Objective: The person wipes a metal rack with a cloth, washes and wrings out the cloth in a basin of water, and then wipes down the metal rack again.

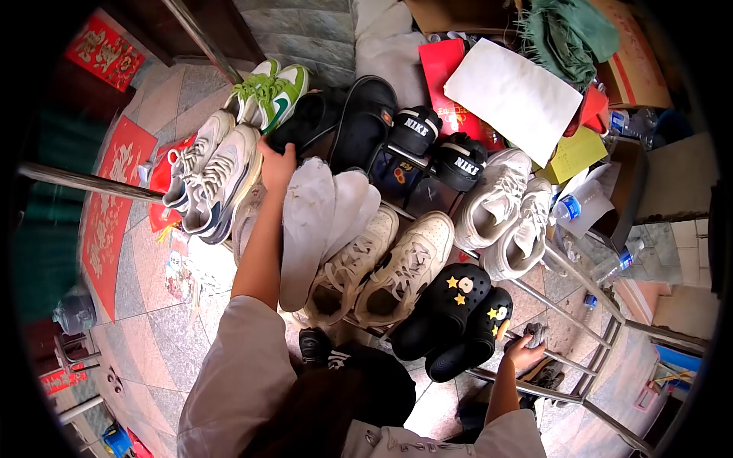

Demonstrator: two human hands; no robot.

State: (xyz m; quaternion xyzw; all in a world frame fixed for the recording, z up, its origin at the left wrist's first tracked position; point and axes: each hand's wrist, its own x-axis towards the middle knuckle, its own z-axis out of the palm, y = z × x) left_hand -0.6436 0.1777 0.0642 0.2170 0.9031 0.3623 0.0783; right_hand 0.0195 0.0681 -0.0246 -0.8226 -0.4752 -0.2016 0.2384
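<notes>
My left hand (277, 164) reaches to the back of the rack, its fingers at a black slide (308, 120), beside beige lace-up sneakers (229, 172); its grip is partly hidden. At the right, my right hand (525, 353) is closed on a small grey object (537, 334), near the rack's metal rails. White insoles (307, 221) lie beside my left forearm, next to worn white sneakers (408, 267). Black clogs with star charms (447, 309) sit at the rack's near edge. Behind them are black NIKE slides (414, 131) and another white pair (496, 202).
Green-and-white sneakers (281, 95) stand at the back left. A white sheet (513, 99), red paper, green cloth (569, 34) and cardboard boxes (630, 57) pile up at the back right. Metal rails (569, 362) extend right, with plastic bottles (615, 263) beyond. Someone's dark shoe shows below.
</notes>
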